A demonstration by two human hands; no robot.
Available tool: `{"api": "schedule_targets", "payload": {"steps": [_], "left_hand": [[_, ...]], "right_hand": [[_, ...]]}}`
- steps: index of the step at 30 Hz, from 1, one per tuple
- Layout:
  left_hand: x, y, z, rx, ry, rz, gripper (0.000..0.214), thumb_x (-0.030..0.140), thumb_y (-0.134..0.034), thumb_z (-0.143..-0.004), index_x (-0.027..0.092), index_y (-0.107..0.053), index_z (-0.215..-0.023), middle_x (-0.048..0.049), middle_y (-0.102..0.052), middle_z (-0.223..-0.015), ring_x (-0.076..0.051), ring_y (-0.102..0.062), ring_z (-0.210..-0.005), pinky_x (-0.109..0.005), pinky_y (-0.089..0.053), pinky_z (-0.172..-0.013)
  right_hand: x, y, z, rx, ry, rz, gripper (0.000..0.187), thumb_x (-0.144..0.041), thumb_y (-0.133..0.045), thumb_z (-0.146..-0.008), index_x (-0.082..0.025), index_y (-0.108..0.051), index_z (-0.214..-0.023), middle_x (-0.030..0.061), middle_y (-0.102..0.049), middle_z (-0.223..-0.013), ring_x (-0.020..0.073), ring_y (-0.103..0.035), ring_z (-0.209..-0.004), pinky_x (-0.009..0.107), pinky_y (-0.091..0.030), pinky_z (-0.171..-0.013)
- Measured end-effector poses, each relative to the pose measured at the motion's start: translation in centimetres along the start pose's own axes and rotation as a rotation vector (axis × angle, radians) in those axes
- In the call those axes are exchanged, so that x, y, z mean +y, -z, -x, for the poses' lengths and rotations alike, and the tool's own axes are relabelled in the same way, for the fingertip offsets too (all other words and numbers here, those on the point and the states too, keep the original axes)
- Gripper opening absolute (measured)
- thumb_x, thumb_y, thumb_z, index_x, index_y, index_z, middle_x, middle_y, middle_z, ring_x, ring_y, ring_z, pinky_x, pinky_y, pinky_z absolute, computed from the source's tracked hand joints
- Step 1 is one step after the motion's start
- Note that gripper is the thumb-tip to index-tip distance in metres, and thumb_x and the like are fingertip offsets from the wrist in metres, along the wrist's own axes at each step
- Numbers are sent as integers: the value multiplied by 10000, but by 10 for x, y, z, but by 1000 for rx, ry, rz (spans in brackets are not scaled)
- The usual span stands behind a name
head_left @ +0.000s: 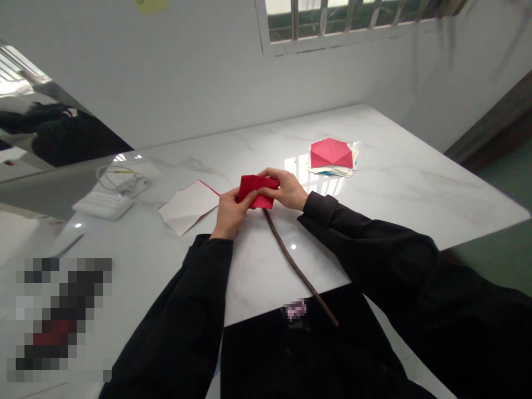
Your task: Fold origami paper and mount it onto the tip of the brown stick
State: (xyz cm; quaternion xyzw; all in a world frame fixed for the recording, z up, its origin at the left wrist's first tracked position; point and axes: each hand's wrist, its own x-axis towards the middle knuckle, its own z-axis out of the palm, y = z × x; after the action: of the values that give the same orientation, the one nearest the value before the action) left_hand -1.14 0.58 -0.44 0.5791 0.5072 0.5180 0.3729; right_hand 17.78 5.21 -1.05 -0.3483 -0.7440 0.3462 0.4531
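Just above the table, both of my hands hold a small folded red paper envelope (266, 198). My left hand (231, 213) grips its left side, thumb pressed on the front. On its right side, my right hand (290, 190) pinches the top and face, with the thumbs close together near the middle. Below the envelope a thin brown stick (291, 260) runs down past the table's front edge; its upper end is hidden behind the paper. Left of my hands lies a creased sheet (187, 206), pale on top with a red edge.
A red envelope (331, 153) tops a stack of folded papers at the back right. A white box (103, 204) with a coiled cable (122, 178) sits at the left. The marble-patterned table (415, 183) meets a wall with a barred window (353, 19). A blurred-out patch covers the lower left.
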Motion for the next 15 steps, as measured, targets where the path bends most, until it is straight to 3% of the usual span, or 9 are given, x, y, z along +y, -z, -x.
{"api": "schedule_targets", "payload": {"steps": [15], "left_hand": [[-3,0,0,1,32,40,455,547,-929,-745,153,-854,-957,-46,-746,-745,-162,-631,-631,-272,-503,-595]], "right_hand": [[7,-4,-1,-21,-43,-137,245,-282,-763,-872,-205,-724,-1101,39,-805,-1032,204,-749,-954,352,-595,-897]]}}
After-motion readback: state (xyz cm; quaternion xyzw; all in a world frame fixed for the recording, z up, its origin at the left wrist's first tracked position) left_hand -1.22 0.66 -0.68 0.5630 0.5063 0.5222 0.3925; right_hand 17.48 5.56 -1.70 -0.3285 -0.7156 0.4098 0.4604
